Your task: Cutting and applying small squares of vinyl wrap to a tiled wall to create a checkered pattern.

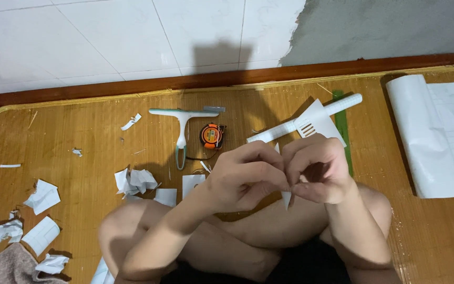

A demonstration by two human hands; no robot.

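While both hands are meeting at centre frame over the crossed legs, the person is pinching a small white paper piece [286,198] between the fingertips. The left hand [243,179] is curling nearly closed, thumb and forefinger nipping the paper's left side. The right hand [319,171] is curling the same way, gripping the right side, with a pointed white tip poking out below the knuckles. It looks like peeling or separating layers, though the exact contact is partly hidden behind the fingers.

Doing this well, in my judgement: keeping the pinch right at the edge, pulling slowly and evenly so the thin sheet is not tearing, and holding the piece close to the eye line.

Around them on the bamboo mat [80,152]:
- a pale squeegee [183,126] is lying above centre, left of the hands
- an orange tape measure [212,135] is sitting just beside it
- a thin white roll [321,113] and a green ruler [342,126] are lying at upper right of centre
- a big white film roll [426,131] is lying at the right edge
- crumpled paper scraps [135,181] are scattered at left and lower left
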